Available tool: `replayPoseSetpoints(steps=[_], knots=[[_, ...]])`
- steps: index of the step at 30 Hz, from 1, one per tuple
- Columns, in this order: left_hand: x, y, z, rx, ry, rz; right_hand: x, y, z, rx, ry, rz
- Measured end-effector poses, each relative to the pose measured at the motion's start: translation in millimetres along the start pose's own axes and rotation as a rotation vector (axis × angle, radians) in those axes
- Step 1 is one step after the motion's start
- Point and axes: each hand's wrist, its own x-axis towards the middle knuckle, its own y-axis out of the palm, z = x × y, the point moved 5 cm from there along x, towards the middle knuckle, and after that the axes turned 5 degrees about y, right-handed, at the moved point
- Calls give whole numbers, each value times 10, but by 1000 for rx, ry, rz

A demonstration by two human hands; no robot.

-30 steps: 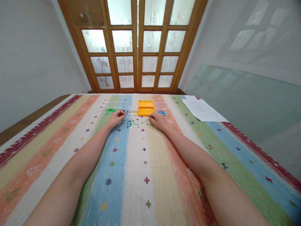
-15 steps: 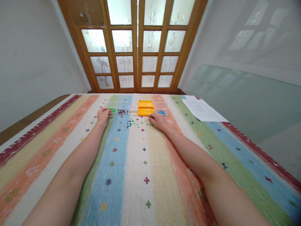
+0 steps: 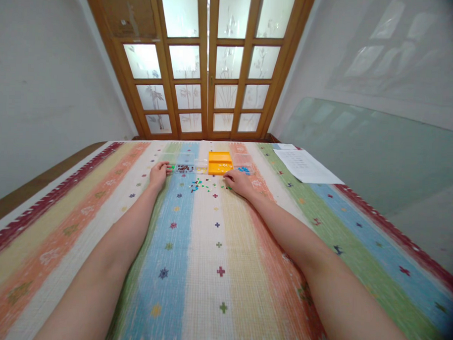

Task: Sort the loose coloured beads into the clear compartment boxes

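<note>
Both my arms reach far across a striped cloth [image 3: 208,268]. My left hand [image 3: 158,174] lies by a clear box of green bits [image 3: 169,166], fingertips curled at the box's edge; what they pinch is too small to see. My right hand [image 3: 239,181] rests just right of a scatter of small coloured beads [image 3: 205,184], fingers closed toward them. Behind the scatter stands an orange tray [image 3: 219,163] holding several pale pieces. Clear boxes hold dark bits [image 3: 185,167] and blue bits [image 3: 244,168].
A white printed sheet [image 3: 304,165] lies at the far right of the cloth. Wooden glass-paned doors [image 3: 211,65] stand beyond the far edge. A pane of glass [image 3: 379,150] leans along the right wall. Bare floor shows at left.
My left hand left the bead scatter and moved left to the green box, then edged slightly right. My right hand has stayed in place.
</note>
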Motion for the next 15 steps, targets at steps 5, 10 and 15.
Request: replayPoseSetpoints(steps=[5, 10, 15], knots=[[-51, 56, -97, 298, 147, 145, -7, -5, 12, 7, 25, 8], [-264, 238, -359, 428, 306, 373, -14, -17, 27, 24, 20, 8], [-606, 574, -522, 457, 373, 894, -9, -13, 24, 15, 8, 7]])
